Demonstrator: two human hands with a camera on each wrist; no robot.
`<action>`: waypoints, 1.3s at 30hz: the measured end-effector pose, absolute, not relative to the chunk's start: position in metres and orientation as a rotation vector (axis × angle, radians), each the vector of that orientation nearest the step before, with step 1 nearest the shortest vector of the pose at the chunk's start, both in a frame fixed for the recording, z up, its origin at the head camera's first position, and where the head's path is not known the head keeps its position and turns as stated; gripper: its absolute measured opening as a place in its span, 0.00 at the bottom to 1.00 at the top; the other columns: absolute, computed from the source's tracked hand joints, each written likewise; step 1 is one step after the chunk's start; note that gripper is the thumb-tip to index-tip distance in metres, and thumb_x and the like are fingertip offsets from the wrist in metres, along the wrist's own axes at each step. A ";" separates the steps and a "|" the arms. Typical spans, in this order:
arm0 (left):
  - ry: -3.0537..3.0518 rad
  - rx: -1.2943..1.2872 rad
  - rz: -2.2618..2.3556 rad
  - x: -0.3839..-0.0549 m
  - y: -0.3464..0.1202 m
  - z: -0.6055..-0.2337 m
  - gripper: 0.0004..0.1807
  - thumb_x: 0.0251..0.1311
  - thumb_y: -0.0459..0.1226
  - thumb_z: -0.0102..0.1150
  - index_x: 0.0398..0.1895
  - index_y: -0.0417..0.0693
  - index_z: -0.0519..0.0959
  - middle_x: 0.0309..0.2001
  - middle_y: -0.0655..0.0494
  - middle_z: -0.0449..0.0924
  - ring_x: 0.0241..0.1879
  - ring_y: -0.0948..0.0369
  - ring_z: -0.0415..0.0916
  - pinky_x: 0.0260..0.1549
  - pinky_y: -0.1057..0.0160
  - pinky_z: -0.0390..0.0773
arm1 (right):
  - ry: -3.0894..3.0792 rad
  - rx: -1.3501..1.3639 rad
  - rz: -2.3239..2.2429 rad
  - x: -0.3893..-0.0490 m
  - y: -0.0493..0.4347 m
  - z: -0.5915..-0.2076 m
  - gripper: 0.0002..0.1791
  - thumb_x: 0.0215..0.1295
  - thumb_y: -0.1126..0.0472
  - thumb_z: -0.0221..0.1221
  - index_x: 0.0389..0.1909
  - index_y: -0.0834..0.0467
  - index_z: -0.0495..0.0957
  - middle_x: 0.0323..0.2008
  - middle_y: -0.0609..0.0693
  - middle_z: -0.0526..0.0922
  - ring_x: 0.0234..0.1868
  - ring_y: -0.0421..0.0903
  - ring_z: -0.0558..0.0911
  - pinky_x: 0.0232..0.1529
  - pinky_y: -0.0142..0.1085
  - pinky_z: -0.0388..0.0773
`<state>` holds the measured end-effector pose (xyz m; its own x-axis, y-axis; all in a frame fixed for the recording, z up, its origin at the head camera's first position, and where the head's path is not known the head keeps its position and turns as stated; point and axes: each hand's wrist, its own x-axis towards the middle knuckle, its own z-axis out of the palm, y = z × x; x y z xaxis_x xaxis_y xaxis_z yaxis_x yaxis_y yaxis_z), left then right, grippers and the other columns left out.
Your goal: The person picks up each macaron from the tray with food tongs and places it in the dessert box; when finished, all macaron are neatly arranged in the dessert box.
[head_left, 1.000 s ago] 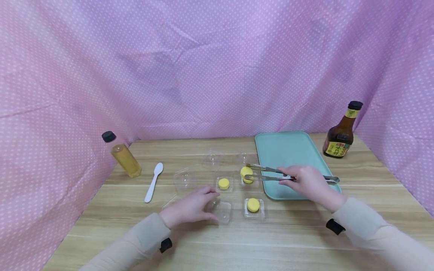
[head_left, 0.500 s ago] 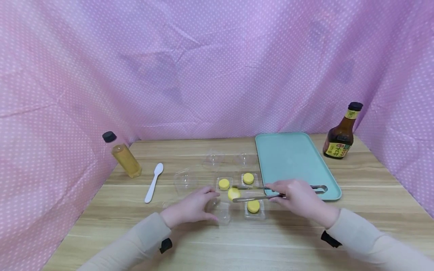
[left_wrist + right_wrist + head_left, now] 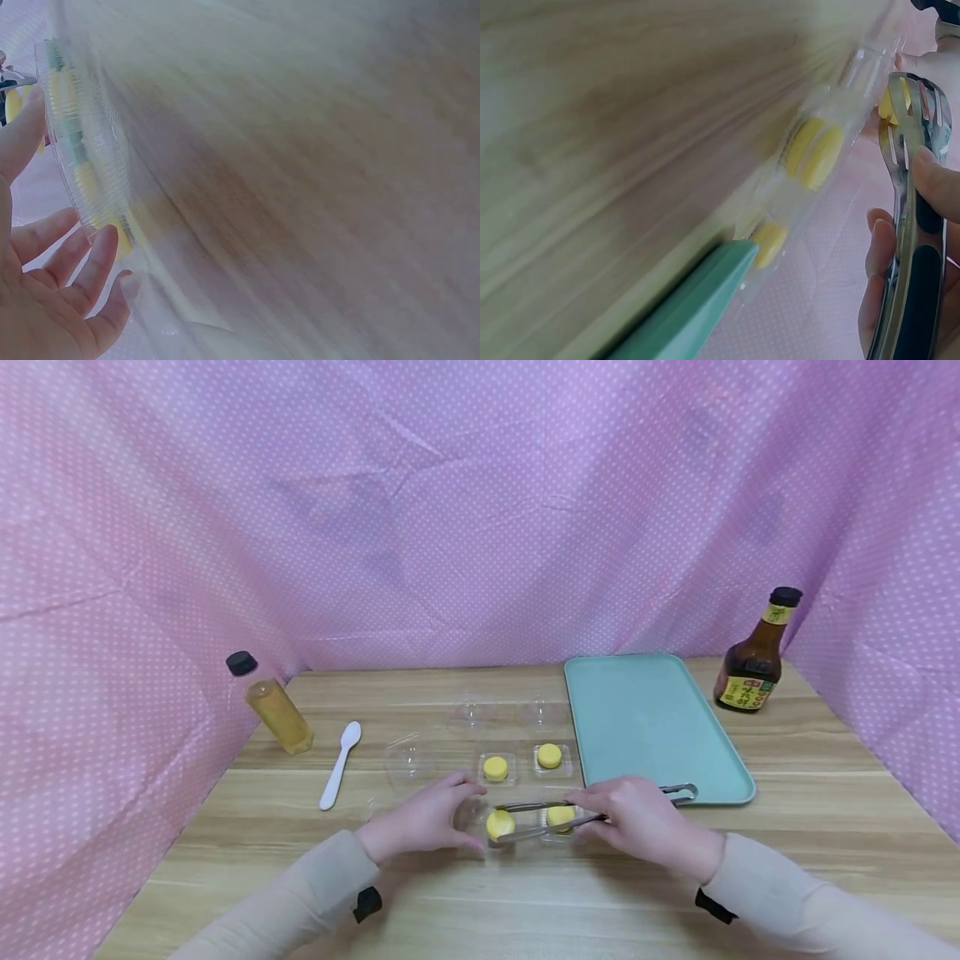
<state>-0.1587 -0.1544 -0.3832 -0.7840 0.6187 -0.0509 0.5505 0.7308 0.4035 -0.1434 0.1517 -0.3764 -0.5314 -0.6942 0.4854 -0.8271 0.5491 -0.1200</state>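
My right hand (image 3: 637,822) grips metal serving tongs (image 3: 536,832) with dark handle grips. Between the tongs' tips is a yellow macaron (image 3: 500,827), over a small clear plastic box (image 3: 101,142). My left hand (image 3: 423,814) holds that box from its left side, thumb at the near edge and fingers at the far edge. Three more boxes hold a yellow macaron each: a back-left macaron (image 3: 495,767), a back-right macaron (image 3: 550,756) and a front-right macaron (image 3: 560,816), partly behind the tongs. In the right wrist view the tongs' slotted tips partly hide the held macaron.
A green tray (image 3: 645,718) lies right of the boxes. Clear lids (image 3: 410,758) spread out behind and left of them. A white spoon (image 3: 341,764) and a bottle of yellow liquid (image 3: 279,714) are at left. A brown sauce bottle (image 3: 752,664) stands at back right.
My right hand has carried the macaron in the tongs left and toward me, from above the back-right box to the box at my left hand. The left hand has stayed in place.
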 end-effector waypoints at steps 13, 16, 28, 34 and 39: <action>2.755 0.929 0.542 -0.159 -0.155 -0.385 0.39 0.45 0.52 0.72 0.58 0.41 0.72 0.54 0.54 0.72 0.52 0.59 0.73 0.55 0.58 0.76 | -2.477 1.200 0.450 -0.141 0.142 -0.375 0.21 0.47 0.55 0.70 0.43 0.59 0.84 0.35 0.49 0.88 0.34 0.43 0.86 0.34 0.39 0.83; 2.749 0.918 0.539 -0.159 -0.154 -0.384 0.39 0.45 0.52 0.71 0.59 0.41 0.72 0.54 0.54 0.72 0.51 0.59 0.73 0.54 0.59 0.76 | -2.506 1.190 0.443 -0.141 0.140 -0.374 0.21 0.48 0.54 0.70 0.44 0.58 0.84 0.34 0.48 0.87 0.33 0.43 0.85 0.32 0.37 0.83; 2.739 0.883 0.533 -0.159 -0.154 -0.384 0.40 0.45 0.53 0.71 0.60 0.42 0.71 0.54 0.55 0.71 0.53 0.59 0.72 0.56 0.57 0.74 | -2.629 1.174 0.464 -0.140 0.135 -0.359 0.19 0.51 0.55 0.69 0.45 0.56 0.83 0.32 0.46 0.87 0.29 0.40 0.83 0.24 0.34 0.78; 2.741 0.883 0.540 -0.159 -0.154 -0.383 0.41 0.44 0.54 0.71 0.59 0.42 0.71 0.53 0.55 0.71 0.51 0.60 0.72 0.55 0.57 0.75 | -2.649 1.152 0.483 -0.141 0.136 -0.361 0.20 0.50 0.55 0.70 0.45 0.56 0.84 0.33 0.46 0.87 0.29 0.39 0.83 0.24 0.33 0.77; 2.746 0.883 0.534 -0.158 -0.153 -0.382 0.40 0.44 0.53 0.72 0.58 0.42 0.72 0.51 0.56 0.71 0.48 0.62 0.73 0.51 0.60 0.76 | -2.650 1.149 0.490 -0.141 0.138 -0.363 0.20 0.50 0.55 0.69 0.45 0.56 0.84 0.34 0.46 0.87 0.31 0.39 0.84 0.26 0.34 0.79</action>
<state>-0.1578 -0.1531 -0.3825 -0.7992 0.5951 -0.0845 0.5200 0.7551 0.3994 -0.1409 0.1376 -0.3626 -0.6734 -0.6661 0.3206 -0.7367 0.6405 -0.2167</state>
